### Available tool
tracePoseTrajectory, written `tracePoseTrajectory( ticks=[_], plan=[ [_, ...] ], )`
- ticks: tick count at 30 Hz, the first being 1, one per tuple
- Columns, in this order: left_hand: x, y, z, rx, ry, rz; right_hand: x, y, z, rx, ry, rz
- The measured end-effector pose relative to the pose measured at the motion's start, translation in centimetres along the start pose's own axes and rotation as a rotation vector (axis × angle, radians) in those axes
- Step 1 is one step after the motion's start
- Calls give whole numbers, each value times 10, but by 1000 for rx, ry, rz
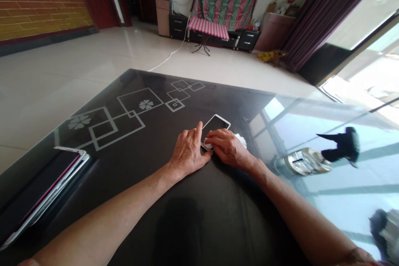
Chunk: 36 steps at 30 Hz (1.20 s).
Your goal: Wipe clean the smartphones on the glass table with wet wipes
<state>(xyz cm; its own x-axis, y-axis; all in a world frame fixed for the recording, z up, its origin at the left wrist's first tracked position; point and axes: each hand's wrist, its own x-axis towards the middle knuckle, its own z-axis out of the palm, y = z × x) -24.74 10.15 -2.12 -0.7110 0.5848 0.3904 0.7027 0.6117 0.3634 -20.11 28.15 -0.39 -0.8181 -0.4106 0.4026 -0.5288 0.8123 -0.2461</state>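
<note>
A phone-like device with a white frame and dark screen lies flat on the dark glossy table. My left hand grips its left edge and near corner between thumb and fingers. Over its near part, my right hand presses a crumpled white tissue or cloth with its fingers together; the white material sticks out on both sides of that hand. The device's near end is partly hidden by my fingers.
A clear spray bottle with a black trigger head lies on its side at the right. At the left edge is a stack of flat, dark-screened devices. A crumpled grey-white item sits at the lower right.
</note>
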Motion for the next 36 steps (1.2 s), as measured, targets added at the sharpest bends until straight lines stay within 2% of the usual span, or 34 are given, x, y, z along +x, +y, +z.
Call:
tracePoseTrajectory(
  ticks=[6, 10, 16, 21, 26, 30, 36],
  plan=[
    [1, -9, -4, -21, -13, 36, -3, -7, -6, 5, -41, 8],
    [2, -17, -4, -46, -11, 76, -6, -1, -4, -10, 4, 45],
    [5, -20, -6, -121, 3, 61, -7, 1, 2, 28, 50, 29],
    [9, -28, -11, -188, -65, 109, -3, -8, 3, 33, 19, 21],
    [8, -37, -9, -235, -84, 186, 2, -16, 2, -18, -31, 18],
    [8, -39, -9, -245, -113, 182, -1, -7, -5, -70, -38, 48],
    [7, -34, -11, -215, -99, 183, -14, 15, -14, -146, 25, 139]
  ],
)
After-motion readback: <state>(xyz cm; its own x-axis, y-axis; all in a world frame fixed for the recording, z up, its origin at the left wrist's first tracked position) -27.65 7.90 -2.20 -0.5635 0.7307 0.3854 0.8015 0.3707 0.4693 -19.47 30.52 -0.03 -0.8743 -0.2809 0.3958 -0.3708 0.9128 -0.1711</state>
